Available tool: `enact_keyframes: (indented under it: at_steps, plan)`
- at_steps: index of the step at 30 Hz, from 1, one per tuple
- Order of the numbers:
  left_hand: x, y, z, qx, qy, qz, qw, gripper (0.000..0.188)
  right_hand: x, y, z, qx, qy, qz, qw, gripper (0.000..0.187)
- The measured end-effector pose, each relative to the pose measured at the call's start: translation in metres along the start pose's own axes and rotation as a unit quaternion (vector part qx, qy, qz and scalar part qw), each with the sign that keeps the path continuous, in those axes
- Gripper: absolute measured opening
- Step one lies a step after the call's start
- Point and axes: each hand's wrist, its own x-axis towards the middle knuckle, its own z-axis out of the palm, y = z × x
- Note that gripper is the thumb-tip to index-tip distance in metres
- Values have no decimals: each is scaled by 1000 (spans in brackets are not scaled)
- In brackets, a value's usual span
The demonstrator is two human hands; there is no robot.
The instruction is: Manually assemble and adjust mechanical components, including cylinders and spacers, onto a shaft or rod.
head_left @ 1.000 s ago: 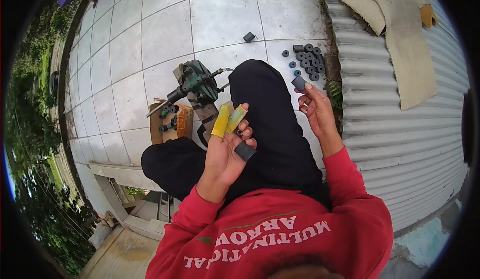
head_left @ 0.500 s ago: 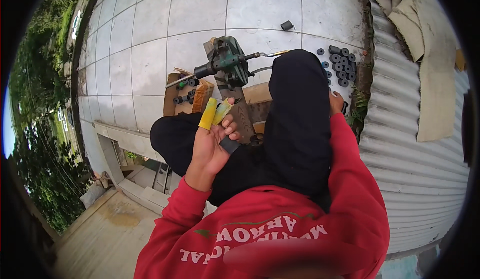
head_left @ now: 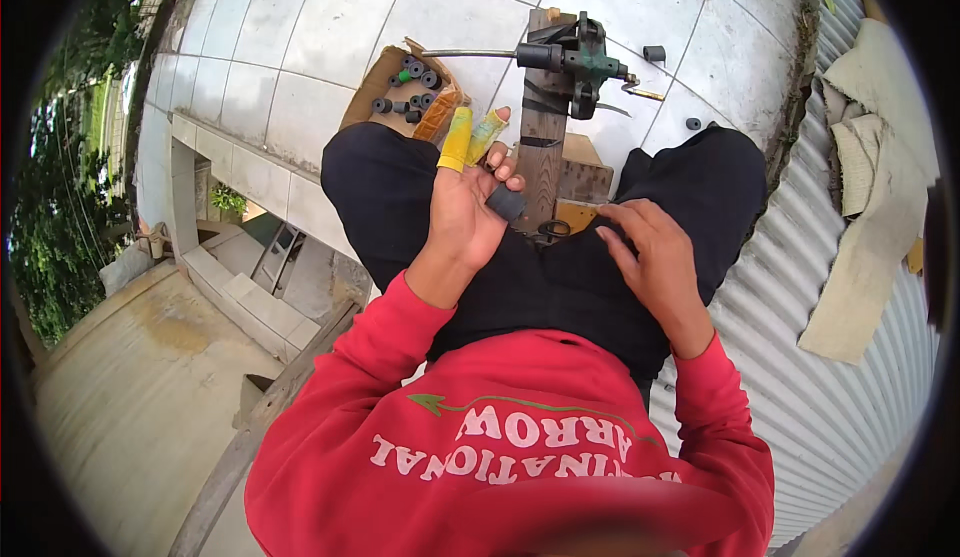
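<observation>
A short dark grey cylinder with a rubber-like look (head_left: 506,203) rests against the palm of my left hand (head_left: 462,202), held by its curled lower fingers. Yellow wrapping covers the thumb and one finger of that hand, both stretched upward. My right hand (head_left: 655,257) is over my right thigh, thumb and fingers apart, with nothing visible in it. Beyond my hands a green vise-like tool (head_left: 592,65) sits on an upright-looking wooden beam (head_left: 540,172). A metal rod (head_left: 465,53) runs left from a dark cylinder (head_left: 540,56) at the tool.
An open cardboard box (head_left: 365,107) at the left contains several dark cylinders and a green piece. Two loose dark pieces lie on the tiles, one a small cylinder (head_left: 654,53). Black rings (head_left: 553,229) lie at the beam's near end. Corrugated sheeting (head_left: 800,287) borders the right side.
My right hand has come back from the dark pieces at the right to my lap. My left hand still holds the cylinder. The view has swung, so the tool appears farther right.
</observation>
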Motion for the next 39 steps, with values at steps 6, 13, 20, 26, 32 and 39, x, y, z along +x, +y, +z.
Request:
enact_keyframes:
  at_steps: [6,13,20,26,32,39]
  plan:
    - [-5,14,12,-13,5,39,999,52,-17,20,121,-225,-98,-89,965,21]
    - [9,22,-31,-15,7,181,983,55,1,10,112,-262,-57,-22,963,31]
    - [9,7,-37,-8,-29,274,961,67,21,22,113,-259,-28,9,965,49]
    - [5,6,-33,-41,-61,278,958,68,17,7,101,102,-30,156,982,45]
    - [13,-9,-29,-86,-2,108,990,61,29,-16,107,496,59,181,847,40]
    - [13,-25,-17,-73,-29,98,992,53,27,-23,110,467,78,100,875,46]
